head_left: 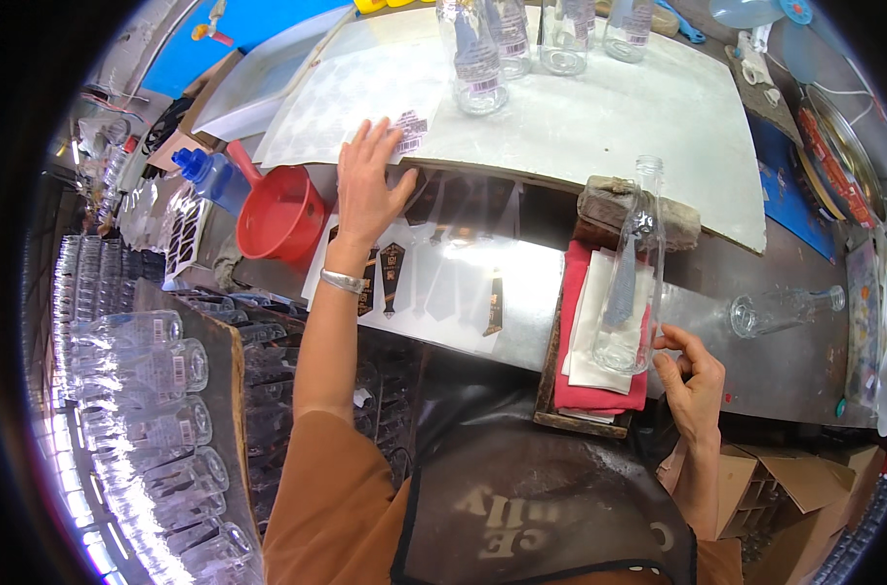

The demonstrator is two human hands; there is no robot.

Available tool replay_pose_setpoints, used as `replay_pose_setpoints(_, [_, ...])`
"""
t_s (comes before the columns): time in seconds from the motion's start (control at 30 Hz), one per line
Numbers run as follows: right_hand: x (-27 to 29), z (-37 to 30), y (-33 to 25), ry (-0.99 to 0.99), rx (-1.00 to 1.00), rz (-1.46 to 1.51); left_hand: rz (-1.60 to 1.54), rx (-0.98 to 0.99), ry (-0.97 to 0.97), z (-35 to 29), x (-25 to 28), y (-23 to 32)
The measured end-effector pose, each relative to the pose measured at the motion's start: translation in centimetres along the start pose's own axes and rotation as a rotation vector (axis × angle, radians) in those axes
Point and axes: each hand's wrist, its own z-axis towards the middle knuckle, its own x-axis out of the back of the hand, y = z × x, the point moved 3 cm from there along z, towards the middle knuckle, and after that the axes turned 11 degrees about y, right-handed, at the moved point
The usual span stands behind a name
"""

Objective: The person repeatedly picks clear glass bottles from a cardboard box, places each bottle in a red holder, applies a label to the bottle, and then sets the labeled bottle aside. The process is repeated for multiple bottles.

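Note:
My left hand [370, 185] lies with fingers outstretched at the near edge of a pale sheet [341, 107], its fingertips beside a small purple printed label [410, 131]. A clear glass bottle [630, 292] lies with its neck on a cloth-wrapped block [599, 203] and its base over white folded cloth. Part of its side shows a grey-blue tie-shaped patch. Beside the bottle's base is my right hand [692, 382], fingers loosely bent and thumb apart, gripping nothing; whether its fingertips touch the glass I cannot tell.
Several clear bottles [479, 83] stand at the back of the white board [551, 132]. Another bottle [785, 310] lies at right. A red dipper [279, 216] and blue bottle [209, 177] are at left. Dark tie-shaped labels [392, 273] lie below the board. Rows of glassware [151, 429] fill the left side.

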Motion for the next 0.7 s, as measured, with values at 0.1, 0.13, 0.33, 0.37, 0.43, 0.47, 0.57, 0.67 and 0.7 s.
replay_pose_setpoints(0.1, [0.2,-0.3,0.3,0.005,-0.024,0.010,-0.112,-0.008,-0.017,-0.2,0.1,-1.0])
replay_pose_setpoints(0.13, [0.2,-0.6,0.2,-0.008,-0.032,0.023,-0.150,0.034,0.006,-0.2,0.5,-0.4])
replay_pose_setpoints(0.33, [-1.7,-0.6,-1.0,-0.006,0.278,-0.221,-0.808,0.723,-0.197,-2.5,0.8,6.2])
replay_pose_setpoints(0.37, [-2.0,-0.5,-1.0,0.000,0.263,-0.271,-0.970,0.802,-0.205,-2.0,1.1,9.2])
replay_pose_setpoints(0.43, [-2.2,-0.8,-1.0,-0.001,0.254,-0.305,-0.994,0.750,-0.215,-1.7,1.1,12.7])
replay_pose_setpoints(0.47, [-2.3,-0.9,-1.1,0.017,0.266,-0.328,-0.958,0.595,-0.148,-1.0,1.6,15.5])
replay_pose_setpoints(0.57, [-2.3,-1.1,-1.5,0.082,0.321,-0.314,-0.660,-0.040,-0.055,0.3,3.4,21.6])
replay_pose_setpoints(0.67, [-2.2,-1.1,-2.0,0.096,0.333,-0.280,-0.536,-0.296,-0.094,-1.3,4.0,24.3])
replay_pose_setpoints(0.7, [-2.2,-1.1,-2.1,0.090,0.329,-0.271,-0.520,-0.318,-0.125,-2.3,4.0,24.5])
